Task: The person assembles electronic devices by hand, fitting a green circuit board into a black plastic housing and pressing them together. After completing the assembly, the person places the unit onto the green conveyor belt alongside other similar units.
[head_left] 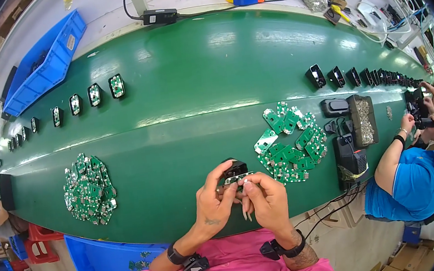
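Close to the bench's front edge, my left hand (213, 197) is closed around a small black plastic housing (236, 168). A circuit board (236, 178) shows edge-on at the housing's near side, between the thumbs. My right hand (266, 197) pinches at that board with thumb and fingertips; its other fingers curl below. Whether the board sits inside the housing cannot be made out. A pile of green circuit boards (290, 145) lies just beyond my right hand. Another heap of boards (90, 190) rests farther off to the left.
Housings with boards (117, 86) line the left of the green bench (183, 80); black housings (316, 76) line the right. Beside the right pile stand a black device (350, 156) and a tray of small metal parts (362, 120). A co-worker in blue (417, 181) sits right; a blue bin (95, 269) stands below left.
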The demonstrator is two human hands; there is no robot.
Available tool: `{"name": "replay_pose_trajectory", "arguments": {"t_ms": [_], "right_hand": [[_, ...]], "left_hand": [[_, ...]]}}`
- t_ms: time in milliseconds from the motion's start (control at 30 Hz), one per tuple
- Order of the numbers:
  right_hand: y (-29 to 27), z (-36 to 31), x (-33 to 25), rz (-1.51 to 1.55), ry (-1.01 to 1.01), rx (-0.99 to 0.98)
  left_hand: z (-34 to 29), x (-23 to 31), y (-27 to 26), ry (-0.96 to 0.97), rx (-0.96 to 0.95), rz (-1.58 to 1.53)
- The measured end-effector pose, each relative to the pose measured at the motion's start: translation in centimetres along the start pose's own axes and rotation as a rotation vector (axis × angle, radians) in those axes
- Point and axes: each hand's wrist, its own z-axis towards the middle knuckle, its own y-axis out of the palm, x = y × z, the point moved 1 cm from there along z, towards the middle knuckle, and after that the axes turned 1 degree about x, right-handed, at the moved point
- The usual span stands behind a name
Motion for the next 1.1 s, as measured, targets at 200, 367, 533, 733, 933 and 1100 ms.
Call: {"name": "replay_pose_trajectory", "arguments": {"t_ms": [200, 367, 533, 733, 933, 1100], "right_hand": [[-0.4, 0.7, -1.1, -0.441, -0.287, 0.007], [-1.3, 1.5, -3.6, -0.55, -0.22, -0.178], [-1.9, 2.0, -4.2, -0.562, -0.157, -0.258], [-2.0, 2.4, -4.2, -0.579, -0.184, -0.27], [-2.1, 2.8, -3.8, -0.62, -0.168, -0.295], [-1.2, 2.8, -2.4, -0.747, -0.333, -0.177]], "left_hand": [[-0.1, 0.3, -0.6, 0.092, 0.016, 0.084], [0.2, 0.9, -0.8, 0.186, -0.043, 0.219], [0.3, 0.6, -1.3, 0.286, -0.103, 0.378], [0.6, 0.9, -1.4, 0.224, -0.171, 0.304], [1.1, 1.2, -1.4, 0.428, -0.147, 0.51], [0.5, 0.1, -1.0, 0.401, -0.045, 0.59]]}}
